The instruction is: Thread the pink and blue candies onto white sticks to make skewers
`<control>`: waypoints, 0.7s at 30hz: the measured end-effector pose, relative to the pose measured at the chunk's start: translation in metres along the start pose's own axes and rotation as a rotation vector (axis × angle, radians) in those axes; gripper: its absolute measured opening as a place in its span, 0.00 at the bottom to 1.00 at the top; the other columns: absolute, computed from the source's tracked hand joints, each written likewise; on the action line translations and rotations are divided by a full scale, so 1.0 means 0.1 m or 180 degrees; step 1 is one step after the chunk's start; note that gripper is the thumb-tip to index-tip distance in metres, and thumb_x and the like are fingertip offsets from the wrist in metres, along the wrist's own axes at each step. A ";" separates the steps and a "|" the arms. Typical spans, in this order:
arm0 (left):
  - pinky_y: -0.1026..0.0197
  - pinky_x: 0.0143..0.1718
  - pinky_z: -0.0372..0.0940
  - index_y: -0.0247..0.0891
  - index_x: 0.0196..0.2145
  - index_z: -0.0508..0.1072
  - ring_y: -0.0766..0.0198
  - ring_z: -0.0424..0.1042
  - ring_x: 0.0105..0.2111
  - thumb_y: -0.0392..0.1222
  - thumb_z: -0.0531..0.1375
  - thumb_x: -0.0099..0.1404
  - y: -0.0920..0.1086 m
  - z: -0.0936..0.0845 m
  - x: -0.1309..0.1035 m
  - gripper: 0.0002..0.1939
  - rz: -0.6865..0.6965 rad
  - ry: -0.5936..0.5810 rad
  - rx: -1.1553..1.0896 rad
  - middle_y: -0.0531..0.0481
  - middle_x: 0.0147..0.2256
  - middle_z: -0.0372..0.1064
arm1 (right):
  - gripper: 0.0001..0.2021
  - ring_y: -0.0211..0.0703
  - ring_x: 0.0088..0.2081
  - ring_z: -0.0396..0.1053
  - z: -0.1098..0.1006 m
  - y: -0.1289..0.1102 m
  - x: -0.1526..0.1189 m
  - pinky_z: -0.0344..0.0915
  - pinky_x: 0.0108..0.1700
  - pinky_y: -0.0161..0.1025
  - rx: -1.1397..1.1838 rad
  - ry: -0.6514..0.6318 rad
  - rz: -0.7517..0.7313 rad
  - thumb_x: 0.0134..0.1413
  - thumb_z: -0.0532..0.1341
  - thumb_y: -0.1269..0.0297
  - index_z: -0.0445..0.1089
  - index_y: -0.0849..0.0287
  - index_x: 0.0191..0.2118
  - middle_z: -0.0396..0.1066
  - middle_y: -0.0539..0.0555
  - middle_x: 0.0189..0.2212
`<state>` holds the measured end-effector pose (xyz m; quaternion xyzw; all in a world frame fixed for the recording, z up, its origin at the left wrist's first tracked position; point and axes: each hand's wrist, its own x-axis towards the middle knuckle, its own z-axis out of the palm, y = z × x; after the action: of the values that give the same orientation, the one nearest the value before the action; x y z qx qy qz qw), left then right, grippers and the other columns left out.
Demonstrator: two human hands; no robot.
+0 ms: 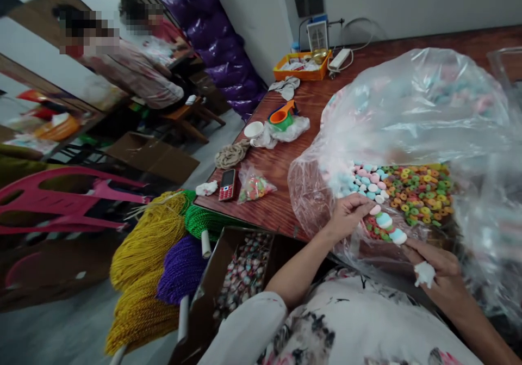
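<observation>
A short row of marshmallow-like pieces (384, 221), pink, white and pale blue, runs slantwise between my two hands. At its upper left end, my left hand (350, 212) is closed in a pinch by a pink piece. My right hand (438, 267) pinches the lower right end by a blue and white piece; something white and fluffy (424, 274) sits on a finger. Whether a thread joins the pieces is too small to see. Just beyond lie loose pastel pieces (369, 180) and small coloured rings (424, 191), inside a large clear plastic bag (408, 104).
Left on the wooden table (281, 174) are a phone (227, 184), a small bag of coloured pieces (255, 184), rope (231, 154) and tape rolls (281, 116). Below stand a box of wrapped pieces (244, 267) and yellow cord bundles (142, 251). Two people sit farther back.
</observation>
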<state>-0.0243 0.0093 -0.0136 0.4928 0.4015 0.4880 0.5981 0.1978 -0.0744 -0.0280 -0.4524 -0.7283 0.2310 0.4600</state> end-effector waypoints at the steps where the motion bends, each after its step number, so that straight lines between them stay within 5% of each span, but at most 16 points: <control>1: 0.61 0.41 0.66 0.37 0.33 0.83 0.65 0.73 0.35 0.54 0.67 0.64 0.02 -0.01 -0.02 0.15 0.0242 -0.0092 0.0274 0.47 0.34 0.76 | 0.14 0.50 0.29 0.80 0.00 -0.04 0.02 0.77 0.29 0.41 -0.0104 -0.0014 -0.0013 0.58 0.64 0.70 0.79 0.48 0.48 0.83 0.52 0.36; 7: 0.60 0.40 0.70 0.36 0.47 0.80 0.64 0.74 0.37 0.42 0.60 0.72 -0.08 -0.06 -0.04 0.12 0.1754 -0.0148 0.1666 0.44 0.37 0.77 | 0.12 0.45 0.30 0.80 0.06 -0.16 0.05 0.73 0.29 0.37 -0.0422 -0.0041 -0.0017 0.61 0.61 0.71 0.77 0.52 0.48 0.82 0.52 0.35; 10: 0.59 0.41 0.72 0.35 0.51 0.76 0.62 0.76 0.41 0.40 0.54 0.74 -0.21 -0.05 -0.02 0.15 0.2144 -0.0372 0.2052 0.40 0.41 0.77 | 0.13 0.45 0.31 0.80 0.10 -0.12 -0.01 0.74 0.31 0.37 -0.0382 -0.0050 -0.0014 0.61 0.61 0.72 0.76 0.54 0.49 0.82 0.52 0.36; 16: 0.58 0.45 0.74 0.35 0.50 0.77 0.61 0.78 0.42 0.45 0.55 0.75 -0.36 0.07 -0.03 0.15 0.1720 -0.0416 0.1840 0.42 0.40 0.78 | 0.08 0.43 0.27 0.78 0.09 -0.02 -0.05 0.72 0.30 0.36 -0.0613 0.0217 0.0004 0.62 0.61 0.69 0.77 0.56 0.43 0.81 0.53 0.32; 21: 0.62 0.39 0.71 0.38 0.61 0.69 0.66 0.72 0.31 0.44 0.50 0.77 -0.18 0.03 0.19 0.20 0.1150 -0.0215 0.2541 0.50 0.34 0.75 | 0.14 0.44 0.28 0.78 -0.13 0.15 -0.09 0.72 0.31 0.36 -0.0926 0.0266 0.0317 0.55 0.58 0.72 0.78 0.57 0.43 0.81 0.52 0.32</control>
<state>-0.0144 0.0271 -0.0307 0.7633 0.4461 0.3751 0.2787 0.2171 -0.0764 -0.0377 -0.5590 -0.7110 0.1266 0.4074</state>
